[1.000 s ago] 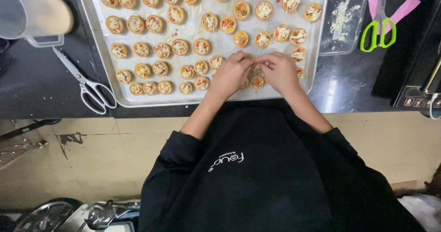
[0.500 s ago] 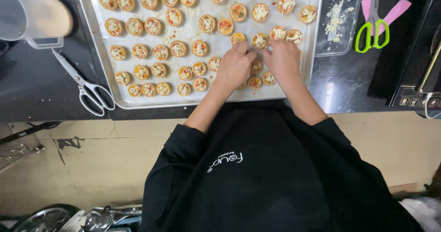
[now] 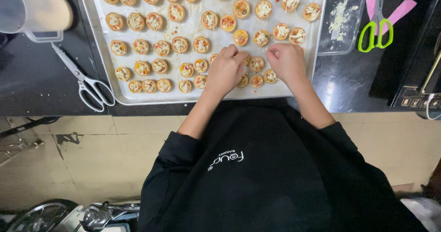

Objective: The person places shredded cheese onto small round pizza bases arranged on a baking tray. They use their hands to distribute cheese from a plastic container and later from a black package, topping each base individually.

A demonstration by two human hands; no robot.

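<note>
Both hands work over the near edge of a baking tray (image 3: 94, 39) full of small filled tart shells. The left hand (image 3: 225, 71) lies knuckles-up with its fingers curled down among the tarts (image 3: 256, 64) just beside it; whether it pinches anything I cannot tell, since the fingertips are hidden under the hand. The right hand (image 3: 287, 62) sits just to the other side of those same tarts, thumb and forefinger drawn narrow, seemingly pinching a little shredded cheese or a tart rim; the view is too small to say which. To do this well, the fingers should stay light on the pastry rims and lift straight up, so neighbouring tarts touching the hands are not nudged out of their rows. A clear tub with cheese scraps (image 3: 342, 16) stands beyond the right hand, green-handled scissors (image 3: 376, 27) farther out; metal scissors (image 3: 85, 78) lie well left of the left hand.
</note>
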